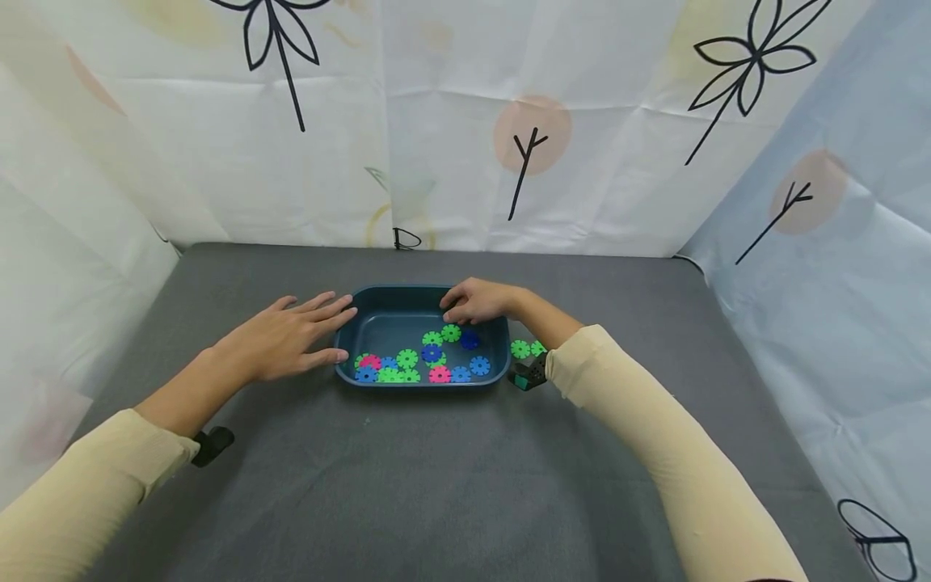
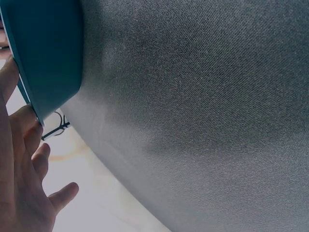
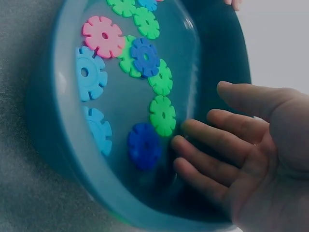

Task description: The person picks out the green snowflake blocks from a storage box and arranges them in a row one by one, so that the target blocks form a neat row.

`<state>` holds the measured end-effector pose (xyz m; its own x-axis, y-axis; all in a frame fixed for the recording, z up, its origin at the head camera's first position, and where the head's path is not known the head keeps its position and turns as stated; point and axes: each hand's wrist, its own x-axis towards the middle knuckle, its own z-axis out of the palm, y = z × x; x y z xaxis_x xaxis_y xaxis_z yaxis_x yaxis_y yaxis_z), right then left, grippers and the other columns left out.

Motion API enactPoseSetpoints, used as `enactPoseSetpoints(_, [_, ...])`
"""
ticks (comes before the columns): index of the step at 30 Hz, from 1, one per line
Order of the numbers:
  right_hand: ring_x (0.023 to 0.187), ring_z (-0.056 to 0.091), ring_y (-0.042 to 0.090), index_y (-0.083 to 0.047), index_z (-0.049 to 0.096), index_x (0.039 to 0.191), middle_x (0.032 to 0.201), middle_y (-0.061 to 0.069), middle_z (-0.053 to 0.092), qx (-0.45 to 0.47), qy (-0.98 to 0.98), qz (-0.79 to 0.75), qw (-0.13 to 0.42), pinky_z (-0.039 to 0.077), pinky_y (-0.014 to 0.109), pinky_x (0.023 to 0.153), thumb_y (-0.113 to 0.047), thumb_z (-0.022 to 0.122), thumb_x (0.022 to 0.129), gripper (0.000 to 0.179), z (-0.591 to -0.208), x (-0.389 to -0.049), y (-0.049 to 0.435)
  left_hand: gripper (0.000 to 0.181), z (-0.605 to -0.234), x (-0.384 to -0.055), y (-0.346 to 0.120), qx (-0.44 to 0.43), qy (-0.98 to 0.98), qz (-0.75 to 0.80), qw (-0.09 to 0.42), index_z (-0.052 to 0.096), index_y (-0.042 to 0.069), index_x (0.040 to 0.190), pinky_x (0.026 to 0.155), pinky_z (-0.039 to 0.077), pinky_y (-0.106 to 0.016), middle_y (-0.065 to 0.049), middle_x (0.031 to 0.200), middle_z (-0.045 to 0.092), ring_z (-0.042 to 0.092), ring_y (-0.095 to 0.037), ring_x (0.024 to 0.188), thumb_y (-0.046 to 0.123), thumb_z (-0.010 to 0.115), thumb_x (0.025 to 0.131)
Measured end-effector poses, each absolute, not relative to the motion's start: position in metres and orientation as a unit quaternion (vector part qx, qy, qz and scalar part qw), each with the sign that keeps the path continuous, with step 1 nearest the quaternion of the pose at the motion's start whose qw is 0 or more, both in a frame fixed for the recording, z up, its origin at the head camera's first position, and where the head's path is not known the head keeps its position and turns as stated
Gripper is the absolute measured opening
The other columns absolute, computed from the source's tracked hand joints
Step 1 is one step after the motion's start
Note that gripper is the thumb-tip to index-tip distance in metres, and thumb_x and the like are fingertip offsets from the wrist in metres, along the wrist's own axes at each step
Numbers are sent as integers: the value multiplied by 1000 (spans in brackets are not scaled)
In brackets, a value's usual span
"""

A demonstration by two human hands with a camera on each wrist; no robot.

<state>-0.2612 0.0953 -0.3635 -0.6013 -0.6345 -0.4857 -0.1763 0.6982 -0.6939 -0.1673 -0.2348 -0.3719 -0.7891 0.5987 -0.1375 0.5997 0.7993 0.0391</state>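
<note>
A dark teal tub [image 1: 389, 311] holds several notched plastic discs in green, pink, light blue and dark blue. My left hand [image 1: 287, 339] is at the tub's left side, fingers spread and touching its rim [image 2: 21, 79]. Inside the tub's back right part is my right hand [image 1: 482, 301]. In the right wrist view its fingers are loosely bent, with nothing between them and the thumb. Closest to those fingertips lie a green disc [image 3: 162, 116] and a dark blue disc [image 3: 144, 146] on the tub floor. A pink disc [image 3: 103, 36] sits farther along.
Two green discs [image 1: 520, 349] lie on the grey tabletop [image 1: 407, 477] just right of the tub, partly behind the right wrist's camera [image 1: 529, 373]. Patterned white cloth [image 1: 451, 170] hangs behind the table and along both sides.
</note>
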Motion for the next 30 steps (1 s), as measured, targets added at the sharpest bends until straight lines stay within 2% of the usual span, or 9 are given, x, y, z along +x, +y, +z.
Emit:
enactPoseSetpoints(10, [110, 66, 26, 4, 49, 142, 122, 17, 68, -259, 845, -274, 379, 52, 38, 93, -14, 60, 101, 46, -367, -256, 91, 75, -372, -168, -233, 316, 946, 1, 77, 34, 10, 156, 110, 24, -69, -14, 162, 28, 23, -37, 149, 55, 52, 99])
enactPoseSetpoints(20, [106, 69, 24, 4, 55, 131, 116, 17, 71, -268, 813, -267, 443, 51, 38, 96, -5, 60, 98, 34, -369, -248, 82, 74, -371, -167, -234, 315, 946, -4, 74, 35, 10, 155, 110, 25, -68, -14, 162, 28, 24, -37, 148, 55, 51, 99])
enactPoseSetpoints(30, [103, 70, 21, 3, 53, 134, 114, 15, 71, -291, 800, -250, 462, 51, 29, 95, -2, 61, 97, 38, -368, -240, 79, 74, -370, -167, -232, 319, 945, 0, 74, 35, 10, 155, 109, 25, -68, -14, 162, 28, 25, -37, 148, 56, 50, 99])
